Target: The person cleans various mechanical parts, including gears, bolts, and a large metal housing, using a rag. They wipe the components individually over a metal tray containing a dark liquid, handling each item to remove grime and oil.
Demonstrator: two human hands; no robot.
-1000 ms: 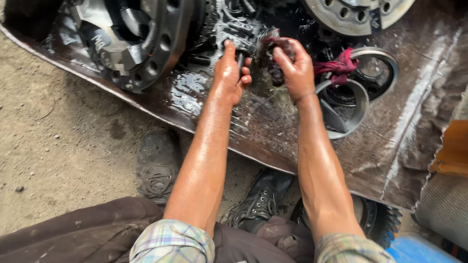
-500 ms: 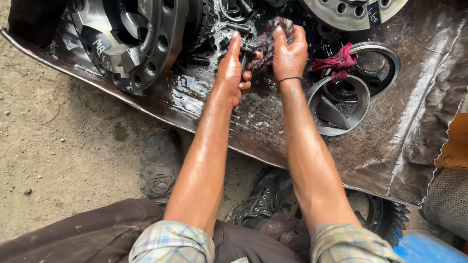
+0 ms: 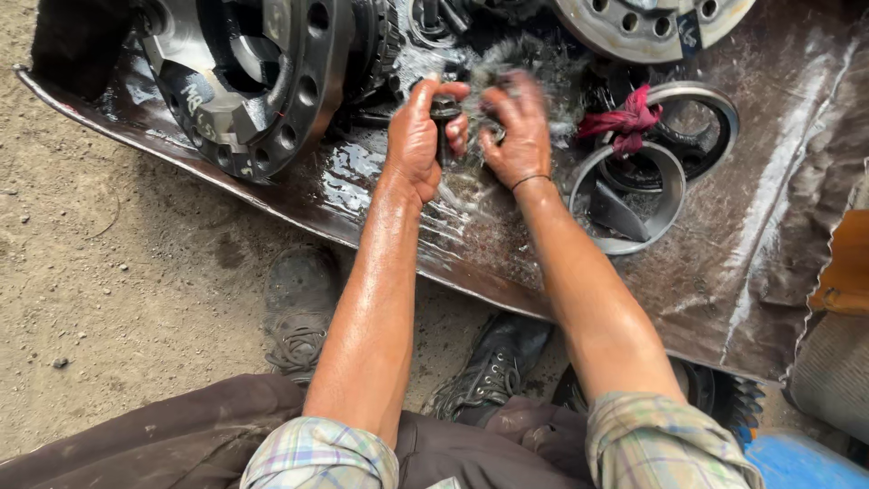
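Observation:
My left hand [image 3: 422, 136] grips a small dark bolt-like metal part [image 3: 444, 122], held upright over the wet, oily sheet [image 3: 742, 263]. My right hand [image 3: 512, 131] is right beside it, closed on a dark greasy brush or rag [image 3: 529, 63] that is blurred with motion against the part. Liquid sprays around both hands. A large metal differential housing [image 3: 258, 81] with bolt holes lies just left of my left hand.
Two steel bearing rings [image 3: 625, 204] and a red rag [image 3: 625, 119] sit right of my hands. A flanged round plate [image 3: 647, 23] lies at the top. Bare dirt ground [image 3: 109, 299] spreads left. My shoes [image 3: 303, 308] stand by the sheet's near edge. An orange object [image 3: 846, 267] is far right.
Both hands rose and drew together. My right hand moved left from the red rag to the part in my left hand, and is now scrubbing fast.

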